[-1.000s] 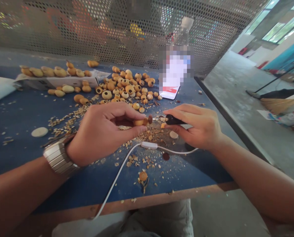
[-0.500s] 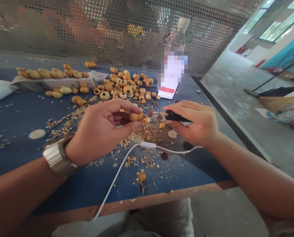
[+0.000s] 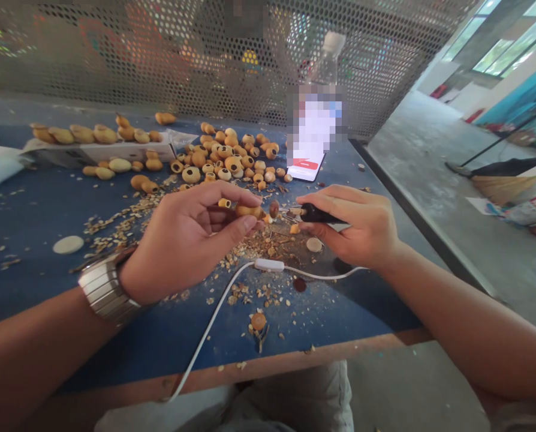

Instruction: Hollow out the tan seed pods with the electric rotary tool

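Note:
My left hand (image 3: 191, 237) is shut on a small tan dried gourd (image 3: 249, 211), held between thumb and fingers. A short tan hollow piece (image 3: 224, 203) shows above its fingers. My right hand (image 3: 353, 225) grips a black-handled small electric rotary tool (image 3: 317, 213), with its thin metal bit pointing at the gourd. A brown round piece (image 3: 273, 209) sits between gourd and bit, almost touching both. A white cable (image 3: 214, 324) with an inline switch (image 3: 268, 264) runs under my hands. Shavings lie beneath them.
Several gourds and hollow shells lie heaped on the blue worktable (image 3: 128, 342) beyond my hands, some on a white box (image 3: 92, 154). A blurred phone (image 3: 306, 168) and plastic bottle (image 3: 333, 60) stand behind them. Perforated metal mesh (image 3: 115, 60) backs the table. The table's right edge drops to a concrete floor.
My left hand has risen slightly and turned the gourd, and a short tan hollow piece now shows above its fingers. My right hand and the tool have shifted slightly left.

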Demonstrator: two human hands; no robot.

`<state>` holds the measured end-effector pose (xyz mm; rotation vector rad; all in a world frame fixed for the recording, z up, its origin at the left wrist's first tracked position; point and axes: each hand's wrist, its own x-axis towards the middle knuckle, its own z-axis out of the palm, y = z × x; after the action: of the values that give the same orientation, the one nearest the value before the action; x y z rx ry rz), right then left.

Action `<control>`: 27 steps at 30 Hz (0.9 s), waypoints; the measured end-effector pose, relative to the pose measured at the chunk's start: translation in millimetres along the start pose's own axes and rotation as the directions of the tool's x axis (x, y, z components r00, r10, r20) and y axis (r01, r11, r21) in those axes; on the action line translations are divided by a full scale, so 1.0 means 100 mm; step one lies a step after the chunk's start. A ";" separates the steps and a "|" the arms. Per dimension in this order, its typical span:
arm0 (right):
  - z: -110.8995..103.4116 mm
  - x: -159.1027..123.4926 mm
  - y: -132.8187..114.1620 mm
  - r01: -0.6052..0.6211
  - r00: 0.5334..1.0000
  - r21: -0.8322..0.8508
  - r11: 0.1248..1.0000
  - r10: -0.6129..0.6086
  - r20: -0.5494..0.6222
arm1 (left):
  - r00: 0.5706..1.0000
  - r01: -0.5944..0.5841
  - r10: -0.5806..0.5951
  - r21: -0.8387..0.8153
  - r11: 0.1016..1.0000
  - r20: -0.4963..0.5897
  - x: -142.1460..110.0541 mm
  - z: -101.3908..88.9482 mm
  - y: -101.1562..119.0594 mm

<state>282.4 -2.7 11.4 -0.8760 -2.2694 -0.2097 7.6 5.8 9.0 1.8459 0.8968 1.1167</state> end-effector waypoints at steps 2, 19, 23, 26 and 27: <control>-0.01 0.00 0.00 -0.003 1.000 0.003 1.000 0.002 0.006 | 1.000 0.010 -0.011 -0.036 0.999 -0.019 0.01 0.01 0.00; 0.00 0.01 -0.02 0.003 1.000 0.015 1.000 -0.003 0.021 | 1.000 0.012 -0.011 0.069 0.998 -0.017 -0.01 0.00 0.00; 0.00 0.01 -0.03 0.012 0.999 0.034 0.999 -0.013 0.030 | 1.000 0.008 -0.007 0.099 0.995 -0.005 -0.01 -0.01 0.02; -0.01 0.01 -0.03 0.010 0.999 0.031 0.999 -0.011 0.033 | 1.000 0.016 -0.017 0.105 0.994 0.009 -0.01 -0.01 0.03; -0.01 0.01 -0.03 0.009 0.999 0.027 1.000 -0.010 0.035 | 1.000 0.020 -0.021 0.110 0.994 0.012 -0.01 -0.01 0.03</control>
<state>280.7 -4.7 13.0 -0.8613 -2.3037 -0.1685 6.5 4.1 11.8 1.9259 0.9846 1.0600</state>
